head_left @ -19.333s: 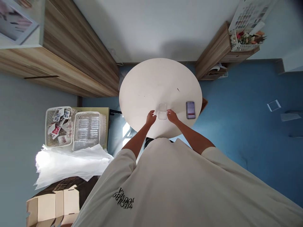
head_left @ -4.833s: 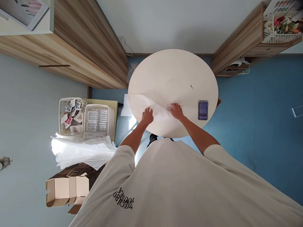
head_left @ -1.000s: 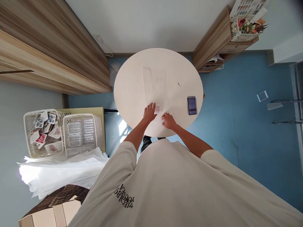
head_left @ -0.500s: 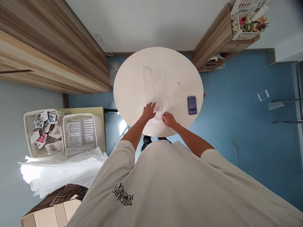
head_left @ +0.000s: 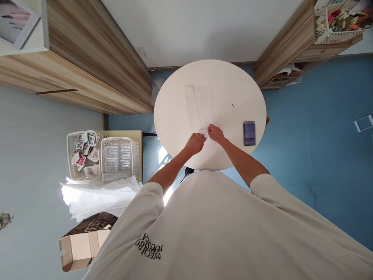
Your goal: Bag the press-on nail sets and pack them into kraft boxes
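Observation:
A thin, translucent white packing sheet (head_left: 201,102) lies lengthwise on the round white table (head_left: 171,132). My left hand (head_left: 196,143) is at the sheet's near end, its fingers bent and pinching the material; a ring shows on one finger. Close beside it, my right hand (head_left: 216,133) grips the same end with curled fingers. Between the fingertips the sheet is bunched up. The small clear pack with pink pieces is mostly hidden there, with only a trace of pink by the right fingers.
A phone-like dark rectangle (head_left: 249,133) lies on the table's right side. At left stand a white basket of small packs (head_left: 69,155), a basket of clear boxes (head_left: 136,155), stacked white sheets (head_left: 99,196) and an open cardboard box (head_left: 80,249). Wooden cabinets (head_left: 116,70) flank the table.
My hands have come together at the sheet's near end, which is now lifted and gathered. The pink pack, earlier in plain sight under my left fingers, is largely covered. The view has shifted left.

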Demonstrator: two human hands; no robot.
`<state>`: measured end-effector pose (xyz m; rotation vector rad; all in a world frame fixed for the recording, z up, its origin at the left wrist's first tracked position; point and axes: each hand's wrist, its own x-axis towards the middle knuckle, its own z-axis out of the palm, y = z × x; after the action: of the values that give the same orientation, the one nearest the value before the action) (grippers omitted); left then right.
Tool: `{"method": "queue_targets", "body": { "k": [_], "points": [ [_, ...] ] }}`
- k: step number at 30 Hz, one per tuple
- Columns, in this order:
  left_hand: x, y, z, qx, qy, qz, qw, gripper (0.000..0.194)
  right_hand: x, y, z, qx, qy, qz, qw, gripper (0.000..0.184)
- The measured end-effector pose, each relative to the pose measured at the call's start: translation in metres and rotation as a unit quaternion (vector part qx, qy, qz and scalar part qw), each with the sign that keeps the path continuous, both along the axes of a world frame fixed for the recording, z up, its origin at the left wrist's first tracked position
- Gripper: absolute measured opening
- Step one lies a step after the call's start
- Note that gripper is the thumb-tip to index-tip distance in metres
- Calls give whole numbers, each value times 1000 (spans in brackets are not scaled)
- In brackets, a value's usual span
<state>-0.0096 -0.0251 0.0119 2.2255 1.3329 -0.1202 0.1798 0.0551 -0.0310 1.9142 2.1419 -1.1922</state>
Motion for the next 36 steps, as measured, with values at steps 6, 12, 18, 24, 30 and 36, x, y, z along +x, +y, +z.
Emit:
{"method": "queue_targets", "body": {
  "k": [6, 12, 18, 24, 30, 36],
  "points": [
    [13, -17, -36, 7, 43, 37, 998, 70, 3, 0, -7, 2, 7, -21, 1000, 28],
    [17, -11, -54, 7, 31, 85, 996, 67, 13, -29, 7, 205, -39, 29, 978, 36],
    [20, -8, -59, 30, 29, 108, 993, 65, 22, -58, -2, 181, -24, 232, 955, 45],
    [17, 6, -54, 9, 38, 122, 992, 62, 17, -48, -13, 166, -56, 239, 955, 57],
    [9, 25, -44, -22, 6, 129, 991, 52, 7, -32, -12, 172, -68, 235, 954, 54],
    [6, 23, -33, -56, 12, 137, 989, 49, 4, -28, 0, 149, -58, 252, 954, 46]
  ]
}}
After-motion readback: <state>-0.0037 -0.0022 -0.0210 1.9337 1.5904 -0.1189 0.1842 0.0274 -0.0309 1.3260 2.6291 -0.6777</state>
